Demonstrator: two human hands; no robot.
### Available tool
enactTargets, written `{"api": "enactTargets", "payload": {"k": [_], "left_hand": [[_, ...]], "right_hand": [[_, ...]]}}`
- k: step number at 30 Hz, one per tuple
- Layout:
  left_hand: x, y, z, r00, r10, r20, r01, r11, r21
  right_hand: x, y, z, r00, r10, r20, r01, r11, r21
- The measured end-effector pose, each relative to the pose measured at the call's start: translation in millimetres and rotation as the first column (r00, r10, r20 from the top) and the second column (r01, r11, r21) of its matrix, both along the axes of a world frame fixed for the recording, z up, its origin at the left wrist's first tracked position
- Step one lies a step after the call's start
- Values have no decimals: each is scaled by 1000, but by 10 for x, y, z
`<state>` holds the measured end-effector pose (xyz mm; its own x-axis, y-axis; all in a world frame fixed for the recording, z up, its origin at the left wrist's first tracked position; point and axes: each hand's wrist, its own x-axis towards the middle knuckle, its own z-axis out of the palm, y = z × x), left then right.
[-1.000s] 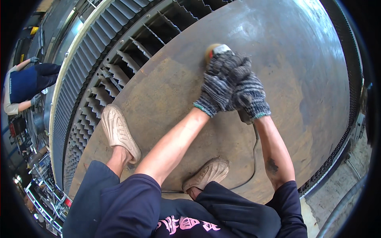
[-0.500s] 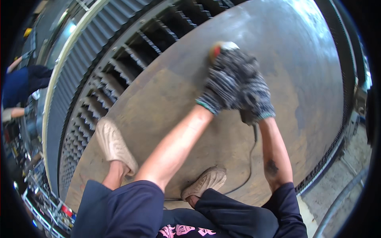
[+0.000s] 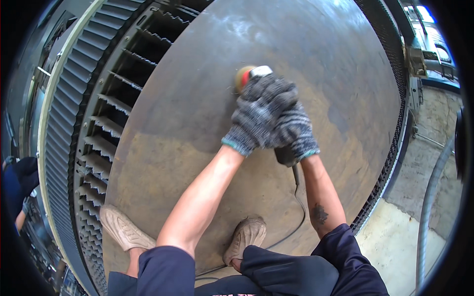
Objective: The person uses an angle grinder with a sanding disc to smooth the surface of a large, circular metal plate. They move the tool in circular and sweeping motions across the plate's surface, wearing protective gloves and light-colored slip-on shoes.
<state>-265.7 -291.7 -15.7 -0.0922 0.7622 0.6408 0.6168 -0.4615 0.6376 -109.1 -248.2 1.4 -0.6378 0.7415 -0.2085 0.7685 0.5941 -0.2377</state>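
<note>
Both my hands, in grey knitted gloves with green cuffs, are closed around a corded angle grinder (image 3: 285,157). My left hand (image 3: 259,111) wraps its front part, close behind the silver head. My right hand (image 3: 295,130) grips the body farther back, partly covered by the left. A blurred yellowish and red disc (image 3: 242,78) sticks out ahead of the gloves, low over a large metal plate (image 3: 197,172); whether it touches cannot be made out. From the rear end a black cord (image 3: 302,217) runs back past my shoe.
My beige shoes (image 3: 126,228) stand on the plate. Left of its curved edge lies a bed of jagged metal slats (image 3: 106,126), then a ribbed grey cover (image 3: 74,84). A grey hose (image 3: 428,197) lies on the floor at the right. Another person (image 3: 20,185) is at the far left.
The view has turned, so plate and slats appear shifted. My hands and the grinder now show farther left in the picture, still held together. More floor shows at the right.
</note>
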Motion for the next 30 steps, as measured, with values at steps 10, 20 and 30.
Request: {"api": "enactTargets", "payload": {"k": [10, 20, 30], "left_hand": [[624, 1078, -79, 999, -33, 43, 36, 996, -77], [758, 1354, -85, 998, -47, 34, 49, 996, -80], [304, 822, -92, 991, 89, 96, -94, 995, 39]], "right_hand": [[608, 1135, -126, 949, -264, -174, 255, 964, -72], [697, 1301, 29, 954, -244, -177, 246, 969, -8], [10, 837, 222, 953, -301, -30, 296, 949, -106]]}}
